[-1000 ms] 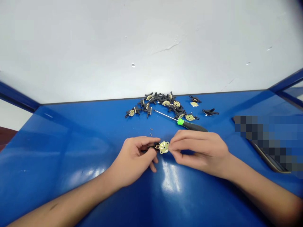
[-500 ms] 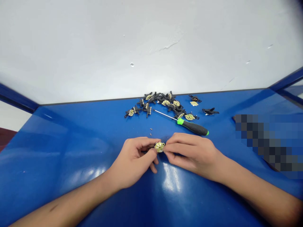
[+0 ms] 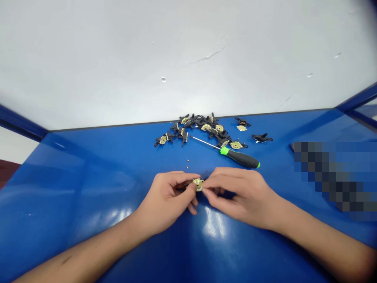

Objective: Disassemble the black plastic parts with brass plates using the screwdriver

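A small yellowish round plate (image 3: 198, 186) with holes and lugs around its rim is held low over the blue table; its underside is hidden. My left hand (image 3: 173, 198) pinches it from the left, thumb on its face and forefinger along the top edge. From the right, my right hand (image 3: 240, 192) closes thumb and forefinger on the plate's right edge; whether a tiny part is between those fingertips is hidden. Just beyond the hands lie two tiny screws (image 3: 187, 167). A screwdriver (image 3: 240, 158) with a black and green handle rests behind my right hand.
Several black plastic parts with yellowish plates (image 3: 219, 129) are heaped at the back by the white wall (image 3: 123, 70). A black part (image 3: 261, 138) and a loose-looking yellowish plate (image 3: 242, 128) lie to their right. A blurred-out dark object (image 3: 330, 181) occupies the table's right side.
The plate has tilted and turned slightly between my fingers. My right thumb and forefinger have shifted along its right edge, the hand opening a little behind them. The left hand is nearly still.
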